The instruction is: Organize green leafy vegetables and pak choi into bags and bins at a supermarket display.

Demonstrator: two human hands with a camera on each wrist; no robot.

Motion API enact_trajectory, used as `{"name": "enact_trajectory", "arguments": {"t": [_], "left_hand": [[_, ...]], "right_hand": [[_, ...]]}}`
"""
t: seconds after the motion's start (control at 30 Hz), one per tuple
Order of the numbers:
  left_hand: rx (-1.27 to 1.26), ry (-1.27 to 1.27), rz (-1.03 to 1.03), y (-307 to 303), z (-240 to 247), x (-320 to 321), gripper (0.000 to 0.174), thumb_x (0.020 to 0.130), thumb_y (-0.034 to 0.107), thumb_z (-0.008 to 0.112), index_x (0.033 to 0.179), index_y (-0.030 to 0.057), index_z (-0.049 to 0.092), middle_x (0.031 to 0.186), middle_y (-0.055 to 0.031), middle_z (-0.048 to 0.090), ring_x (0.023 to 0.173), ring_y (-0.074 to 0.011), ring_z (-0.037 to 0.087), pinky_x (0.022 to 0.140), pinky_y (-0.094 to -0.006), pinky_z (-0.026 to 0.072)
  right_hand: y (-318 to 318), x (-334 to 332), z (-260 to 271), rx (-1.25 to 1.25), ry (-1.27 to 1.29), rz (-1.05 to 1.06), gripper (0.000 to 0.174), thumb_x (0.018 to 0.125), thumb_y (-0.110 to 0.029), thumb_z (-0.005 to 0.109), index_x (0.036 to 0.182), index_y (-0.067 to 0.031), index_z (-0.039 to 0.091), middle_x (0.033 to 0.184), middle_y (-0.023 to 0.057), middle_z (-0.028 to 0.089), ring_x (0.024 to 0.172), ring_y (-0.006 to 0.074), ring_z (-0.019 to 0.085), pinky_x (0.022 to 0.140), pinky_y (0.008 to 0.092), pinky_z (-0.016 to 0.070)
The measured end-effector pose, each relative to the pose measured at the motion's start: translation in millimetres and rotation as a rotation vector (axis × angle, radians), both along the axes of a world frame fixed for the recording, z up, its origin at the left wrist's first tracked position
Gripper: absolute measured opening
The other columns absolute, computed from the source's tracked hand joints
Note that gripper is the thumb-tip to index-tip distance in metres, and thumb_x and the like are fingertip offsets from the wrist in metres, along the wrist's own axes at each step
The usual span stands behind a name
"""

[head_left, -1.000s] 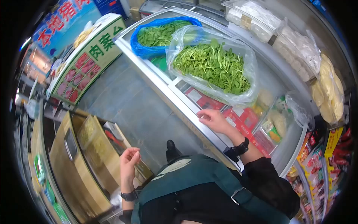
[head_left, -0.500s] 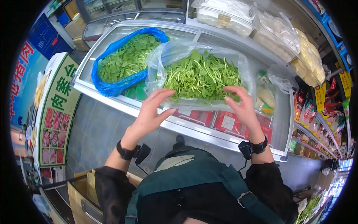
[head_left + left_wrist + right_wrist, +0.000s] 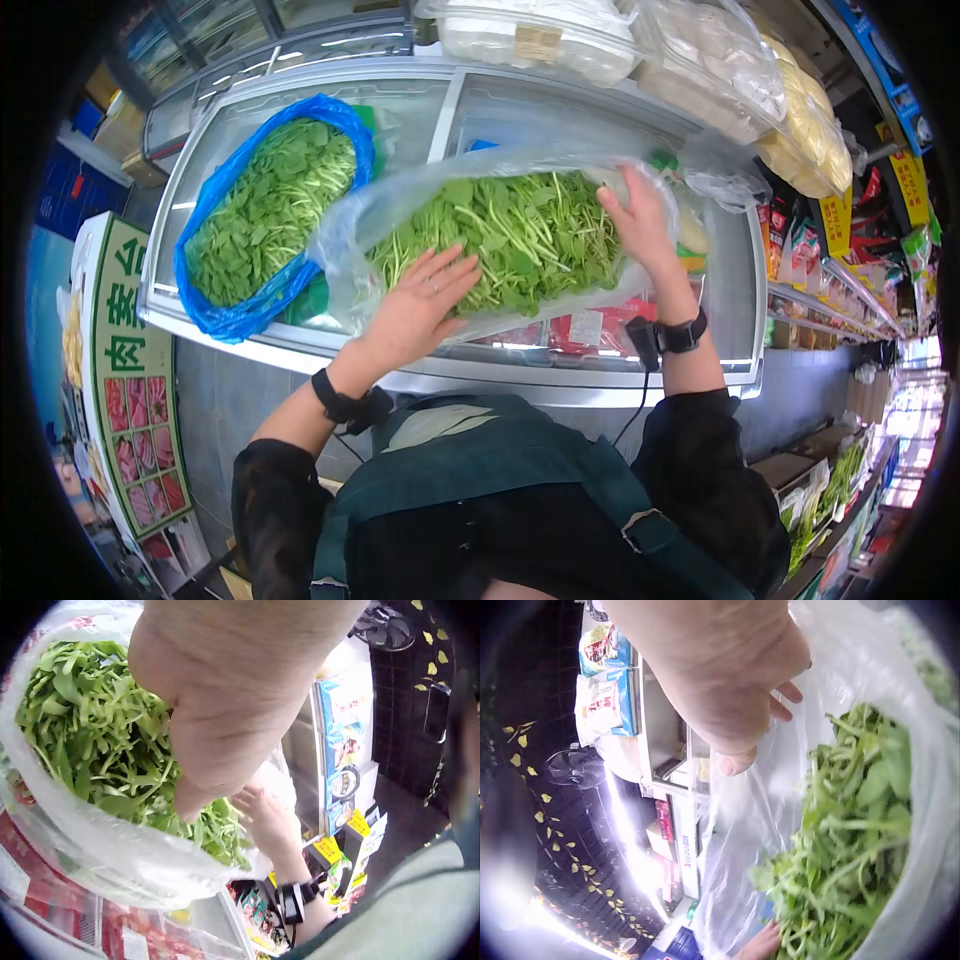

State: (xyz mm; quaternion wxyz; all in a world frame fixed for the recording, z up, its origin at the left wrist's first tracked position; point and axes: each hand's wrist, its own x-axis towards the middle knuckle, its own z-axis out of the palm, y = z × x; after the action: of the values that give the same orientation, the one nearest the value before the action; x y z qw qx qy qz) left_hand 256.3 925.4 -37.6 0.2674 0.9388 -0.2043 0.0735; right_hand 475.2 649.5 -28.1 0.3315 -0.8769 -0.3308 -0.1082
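Leafy green vegetables (image 3: 510,235) with pale stems lie in a clear plastic bag (image 3: 345,235) with its mouth wide, on top of a glass-lidded chest freezer (image 3: 420,115). My left hand (image 3: 415,305) rests on the near left part of the greens, fingers fairly straight. At the bag's right end is my right hand (image 3: 643,222), thumb and fingers spread apart beside the greens. In the right wrist view, the fingers of the right hand (image 3: 727,682) lie against the clear plastic, partly hidden by the palm.
A blue bag (image 3: 200,312) of similar greens sits on the freezer's left side. Red packages (image 3: 592,328) show through the glass below. Clear bins (image 3: 535,42) stand along the back, with yellow bagged goods (image 3: 805,130) beside them. A sign-fronted counter (image 3: 125,330) is at left.
Both hands have moved in to the clear bag, the left onto the greens and the right to its right end. The bag has tilted and its left end come nearer. The head view has turned rightward.
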Motion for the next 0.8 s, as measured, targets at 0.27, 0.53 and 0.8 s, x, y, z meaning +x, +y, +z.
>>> {"name": "enact_trajectory", "arguments": {"t": [0.27,0.53,0.8], "left_hand": [[0.084,0.071,-0.097,7,11,-4,0.076,0.071,0.012,0.075,0.139,0.0063,0.042,0.147,-0.0116,0.037,0.139,-0.0324,0.03,0.114,-0.0488,0.0254],[-0.105,0.104,-0.198,37,48,14,0.071,0.078,0.015,0.073,0.141,0.0068,0.04,0.148,-0.0159,0.035,0.137,-0.035,0.033,0.113,-0.0446,0.0282],[-0.139,0.093,-0.16,41,69,76,0.058,0.08,0.016,0.071,0.132,0.0086,0.047,0.132,-0.0158,0.05,0.125,-0.0366,0.045,0.102,-0.0417,0.0404]], "right_hand": [[7,17,26,-0.187,-0.135,-0.051,0.054,0.09,-0.038,0.061,0.123,0.0039,0.053,0.121,0.0245,0.058,0.114,0.0388,0.054,0.096,0.0428,0.0425],[4,-45,53,-0.099,0.25,-0.095,0.044,0.09,-0.023,0.063,0.128,-0.0033,0.053,0.125,0.0134,0.059,0.107,0.0252,0.06,0.087,0.0359,0.0488],[6,-59,33,0.036,0.228,-0.123,0.05,0.089,-0.02,0.064,0.134,-0.0046,0.047,0.129,0.0179,0.055,0.105,0.0309,0.061,0.09,0.0392,0.0481]]}}
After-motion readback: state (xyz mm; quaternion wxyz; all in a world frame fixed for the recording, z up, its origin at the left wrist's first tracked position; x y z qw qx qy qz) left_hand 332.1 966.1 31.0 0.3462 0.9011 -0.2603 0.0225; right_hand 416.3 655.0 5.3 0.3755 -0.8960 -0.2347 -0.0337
